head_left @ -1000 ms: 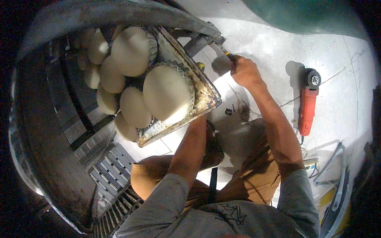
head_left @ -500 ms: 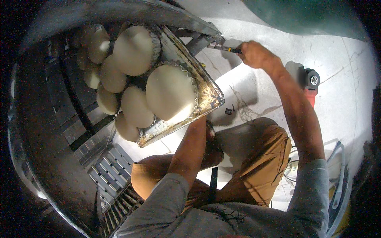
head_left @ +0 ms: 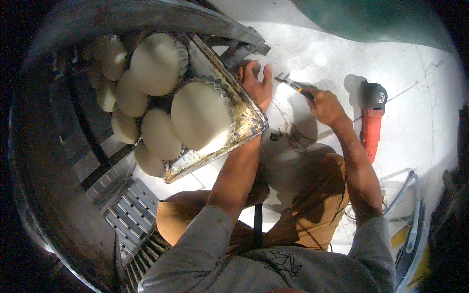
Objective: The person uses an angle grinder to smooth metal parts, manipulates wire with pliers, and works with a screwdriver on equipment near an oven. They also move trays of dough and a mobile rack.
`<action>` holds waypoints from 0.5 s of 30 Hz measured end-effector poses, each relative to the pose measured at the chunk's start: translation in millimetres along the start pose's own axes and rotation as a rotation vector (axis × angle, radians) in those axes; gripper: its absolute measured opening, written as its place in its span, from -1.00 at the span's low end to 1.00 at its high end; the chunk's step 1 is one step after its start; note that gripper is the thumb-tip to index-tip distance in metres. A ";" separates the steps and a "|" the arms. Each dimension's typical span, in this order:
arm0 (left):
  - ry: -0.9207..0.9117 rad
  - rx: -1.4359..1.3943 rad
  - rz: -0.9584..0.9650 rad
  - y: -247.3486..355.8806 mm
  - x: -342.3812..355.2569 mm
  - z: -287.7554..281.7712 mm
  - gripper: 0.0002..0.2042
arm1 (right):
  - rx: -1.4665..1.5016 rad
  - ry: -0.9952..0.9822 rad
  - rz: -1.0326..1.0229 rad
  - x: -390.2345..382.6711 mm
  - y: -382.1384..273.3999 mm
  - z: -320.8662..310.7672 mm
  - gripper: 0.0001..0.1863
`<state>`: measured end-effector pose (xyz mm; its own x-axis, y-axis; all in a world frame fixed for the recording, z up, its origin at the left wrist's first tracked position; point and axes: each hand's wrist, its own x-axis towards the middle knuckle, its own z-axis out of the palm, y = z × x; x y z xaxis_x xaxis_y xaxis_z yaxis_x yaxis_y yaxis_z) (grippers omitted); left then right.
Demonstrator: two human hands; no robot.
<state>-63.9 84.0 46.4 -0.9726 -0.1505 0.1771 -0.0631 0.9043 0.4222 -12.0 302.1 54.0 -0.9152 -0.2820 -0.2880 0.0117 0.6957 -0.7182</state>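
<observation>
My right hand (head_left: 326, 105) is closed round a slim hand tool (head_left: 294, 86) with a dark handle, a yellow band and a forked-looking metal end. The tool's end points up and left, above the pale floor. Close to that end, my left hand (head_left: 256, 85) has its thumb and fingers apart with nothing visible between them. It reaches past the worn edge of a metal tray (head_left: 248, 122), which hides part of my wrist. Pale round domes (head_left: 200, 117), some in fluted cups, fill the tray.
A red and black angle grinder (head_left: 373, 122) lies on the tiled floor to the right. Near my knees is a small dark piece (head_left: 275, 137). A metal frame bar (head_left: 244, 36) juts out above my left hand. A green surface (head_left: 371, 17) curves at the top right.
My right hand has drawn the tool down and away from the frame's corner. My left hand has come out from behind the tray, fingers apart.
</observation>
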 end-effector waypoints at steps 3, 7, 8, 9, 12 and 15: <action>0.019 -0.359 -0.269 8.2 17.8 34.4 -0.59 | 0.041 -0.054 0.128 -23.7 6.4 4.0 -0.73; -0.129 -0.507 -0.572 1.2 27.0 58.5 -0.63 | 0.170 0.053 0.159 -38.6 19.1 16.6 -0.72; -0.101 -0.610 -0.615 -0.8 24.6 62.9 -0.64 | 0.194 0.083 0.167 -37.1 19.5 18.1 -0.71; -0.071 -0.713 -0.657 -2.9 21.7 66.4 -0.66 | 0.205 0.089 0.169 -35.3 20.1 18.9 -0.72; -0.035 -0.988 -0.840 13.3 16.0 67.0 -0.75 | 0.219 0.105 0.194 -33.2 27.0 20.9 -0.73; -0.083 -1.048 -0.767 21.8 13.1 57.7 -0.84 | 0.202 0.094 0.217 -35.0 31.0 22.6 -0.71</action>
<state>-90.9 124.8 6.7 -0.7802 -0.4276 -0.4566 -0.4388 -0.1463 0.8866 29.5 318.6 27.5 -0.9159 -0.0724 -0.3949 0.2818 0.5845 -0.7608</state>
